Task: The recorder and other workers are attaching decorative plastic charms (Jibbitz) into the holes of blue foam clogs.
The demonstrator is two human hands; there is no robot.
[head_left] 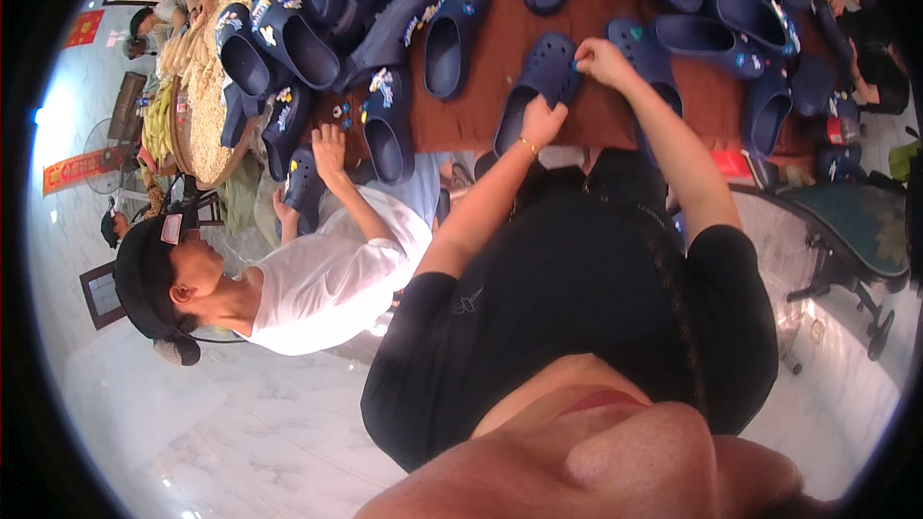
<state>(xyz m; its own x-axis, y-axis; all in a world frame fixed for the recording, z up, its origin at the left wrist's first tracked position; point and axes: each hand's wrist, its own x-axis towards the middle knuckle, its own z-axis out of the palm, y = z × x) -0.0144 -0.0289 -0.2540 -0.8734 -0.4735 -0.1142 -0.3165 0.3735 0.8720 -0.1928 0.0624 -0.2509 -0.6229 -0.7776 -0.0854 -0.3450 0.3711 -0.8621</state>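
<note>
My left hand (545,122) grips a navy foam clog (552,60) by its side near the foot opening, the toe with its round holes pointing away from me. At the toe's right side my right hand (603,60) is closed in a pinch on a small blue shoe charm (576,66), which sits against the clog's upper. Whether the charm is seated in a hole I cannot tell. Just right of that hand lies another navy clog (646,50) with a green charm on it, partly hidden by my right forearm.
Many navy clogs with charms lie on the brown cloth (481,125), piled at the left and right. At left, a co-worker in a white shirt (336,264) handles a clog (304,183) near loose charms (341,113). A wide tray of pale pieces (207,115) stands beyond; an office chair (856,221) is at right.
</note>
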